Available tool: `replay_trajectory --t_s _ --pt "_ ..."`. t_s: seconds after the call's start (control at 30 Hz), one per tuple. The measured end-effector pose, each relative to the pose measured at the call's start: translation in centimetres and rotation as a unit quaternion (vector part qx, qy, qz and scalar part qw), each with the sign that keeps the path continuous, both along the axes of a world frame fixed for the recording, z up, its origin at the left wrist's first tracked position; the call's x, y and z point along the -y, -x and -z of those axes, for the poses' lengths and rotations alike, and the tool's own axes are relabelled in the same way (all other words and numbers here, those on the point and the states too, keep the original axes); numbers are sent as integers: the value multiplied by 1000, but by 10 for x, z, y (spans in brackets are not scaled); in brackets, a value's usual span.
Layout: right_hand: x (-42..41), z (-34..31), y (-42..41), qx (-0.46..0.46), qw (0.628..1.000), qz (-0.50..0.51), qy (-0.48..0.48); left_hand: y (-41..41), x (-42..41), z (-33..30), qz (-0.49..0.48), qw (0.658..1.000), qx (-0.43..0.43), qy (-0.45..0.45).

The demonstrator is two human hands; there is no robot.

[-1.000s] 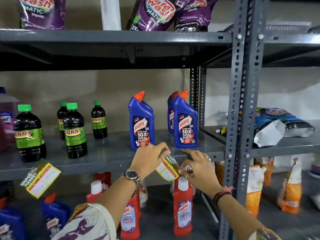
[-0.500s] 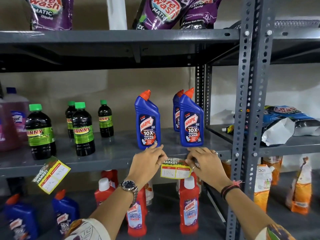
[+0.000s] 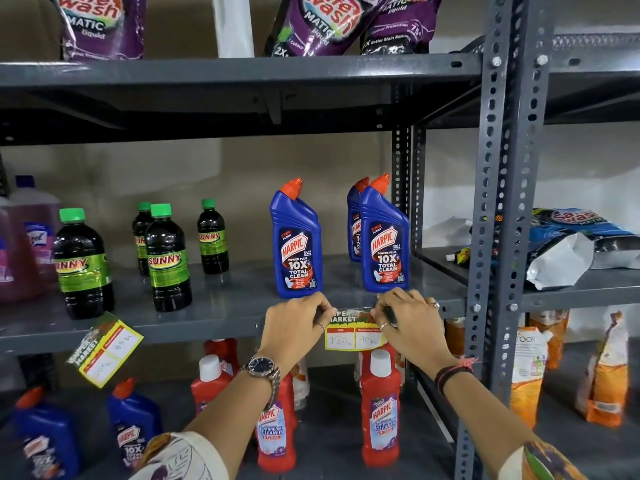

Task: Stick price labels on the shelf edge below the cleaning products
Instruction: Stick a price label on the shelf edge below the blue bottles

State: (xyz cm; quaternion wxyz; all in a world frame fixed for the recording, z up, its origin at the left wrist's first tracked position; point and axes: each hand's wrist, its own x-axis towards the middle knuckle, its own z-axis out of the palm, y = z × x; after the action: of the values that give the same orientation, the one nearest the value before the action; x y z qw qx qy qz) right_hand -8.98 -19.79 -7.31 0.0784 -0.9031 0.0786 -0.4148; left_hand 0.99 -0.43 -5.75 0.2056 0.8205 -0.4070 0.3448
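Note:
A yellow and green price label (image 3: 354, 332) lies level against the grey shelf edge (image 3: 207, 327), below the blue Harpic bottles (image 3: 296, 242). My left hand (image 3: 294, 329) pinches the label's upper left corner. My right hand (image 3: 408, 323) presses its upper right corner. The label's top strip is partly hidden by my fingers. A second price label (image 3: 105, 348) hangs tilted from the shelf edge at the left, below the black Sunny bottles (image 3: 166, 259).
Grey slotted uprights (image 3: 491, 237) stand just right of my hands. Red Harpic bottles (image 3: 380, 407) fill the shelf below. Purple detergent pouches (image 3: 322, 22) sit on the top shelf. A blue pouch (image 3: 571, 244) lies on the right-hand shelf, with orange packets (image 3: 602, 372) below it.
The label was tilted and held off the edge; it has turned level and now sits flat on the shelf edge. Both hands rose to its top corners.

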Motion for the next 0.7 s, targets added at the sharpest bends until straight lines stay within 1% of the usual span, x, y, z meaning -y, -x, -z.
replay_trajectory --t_s 0.1,0.2,0.3,0.47,0.7 --pt "-3 3 -3 17 1000 16 -8 1 4 0 -15 1000 -7 11" --pt "-8 2 -7 39 998 34 -36 3 7 0 -30 999 -21 27" --pt "-13 1 -12 44 997 51 -32 9 11 -3 -41 998 -38 40" --pt "-12 2 -13 53 997 33 -38 12 17 -8 -68 995 -52 53" --pt "-4 -1 -6 50 997 11 -64 9 11 -7 -45 995 -63 64"
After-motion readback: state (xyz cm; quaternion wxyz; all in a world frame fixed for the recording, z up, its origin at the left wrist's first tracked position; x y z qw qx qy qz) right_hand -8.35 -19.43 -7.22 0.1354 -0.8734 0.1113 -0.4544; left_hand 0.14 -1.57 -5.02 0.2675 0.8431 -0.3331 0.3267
